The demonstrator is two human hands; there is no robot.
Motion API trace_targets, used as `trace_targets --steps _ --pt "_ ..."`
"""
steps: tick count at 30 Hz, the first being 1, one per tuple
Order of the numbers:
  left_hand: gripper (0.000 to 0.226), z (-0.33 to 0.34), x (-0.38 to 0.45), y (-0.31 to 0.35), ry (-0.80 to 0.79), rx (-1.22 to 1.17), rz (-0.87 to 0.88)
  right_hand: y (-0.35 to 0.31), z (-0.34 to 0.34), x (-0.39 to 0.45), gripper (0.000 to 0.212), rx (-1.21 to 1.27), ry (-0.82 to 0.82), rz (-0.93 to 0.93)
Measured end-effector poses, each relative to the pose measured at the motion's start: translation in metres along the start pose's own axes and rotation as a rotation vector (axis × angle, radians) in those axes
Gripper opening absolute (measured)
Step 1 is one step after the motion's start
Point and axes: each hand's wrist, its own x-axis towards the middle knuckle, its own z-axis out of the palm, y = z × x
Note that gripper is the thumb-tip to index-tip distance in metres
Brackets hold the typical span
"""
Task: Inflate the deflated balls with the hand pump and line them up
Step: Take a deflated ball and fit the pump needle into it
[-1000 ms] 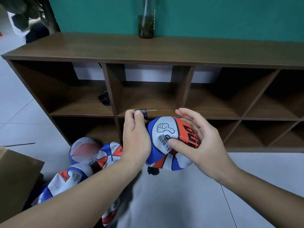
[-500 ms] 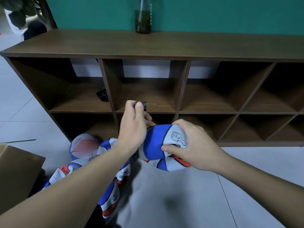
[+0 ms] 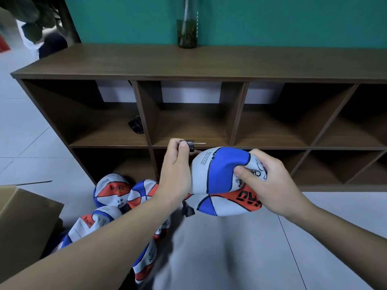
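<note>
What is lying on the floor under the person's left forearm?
A pile of deflated balls in white, blue and orange lies in front of the shelf unit. The left forearm covers part of it, so their number is unclear.

The left hand (image 3: 176, 176) hides most of the pump (image 3: 189, 145).

Both forearms reach in from the near edge, bare. Left hand (image 3: 176, 174) is fisted, thumb on top, gripping the pump (image 3: 190, 145) with its needle pointing right. Right hand (image 3: 270, 185) curls over the deflated ball (image 3: 219, 174), thumb pressed into it.
</note>
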Motion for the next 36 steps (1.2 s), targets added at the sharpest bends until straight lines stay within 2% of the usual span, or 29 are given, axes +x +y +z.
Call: trace_targets --steps 3,7,12,17,19,22,29,32,36 --pt "0.030 0.000 -0.001 0.005 0.057 -0.029 0.046 -0.008 -0.004 0.002 0.014 0.024 -0.080 0.008" --pt "0.029 0.000 0.000 0.007 0.103 0.077 0.166 -0.021 -0.010 0.005 0.047 0.021 -0.188 0.002" --pt "0.029 0.000 -0.004 0.006 0.116 0.208 0.204 -0.033 -0.006 0.000 0.062 -0.101 -0.252 -0.057" --pt "0.026 0.005 -0.009 0.007 0.037 0.301 0.223 -0.037 0.002 -0.003 0.082 -0.342 -0.202 0.005" --pt "0.025 0.007 -0.009 0.007 0.025 0.307 0.218 -0.036 0.006 -0.003 0.079 -0.323 -0.170 0.018" --pt "0.026 0.005 -0.006 0.004 -0.034 0.314 0.185 -0.029 0.010 -0.002 0.062 -0.252 -0.123 -0.001" --pt "0.024 -0.019 0.010 0.021 -0.108 0.136 0.133 -0.015 -0.008 0.002 0.045 -0.332 0.005 -0.023" --pt "0.019 -0.024 0.003 0.033 -0.253 0.013 0.134 -0.008 -0.014 0.007 0.046 -0.430 0.052 -0.069" --pt "0.013 -0.020 -0.007 0.038 -0.357 0.023 0.272 -0.005 -0.015 0.009 0.053 -0.560 0.034 -0.089"
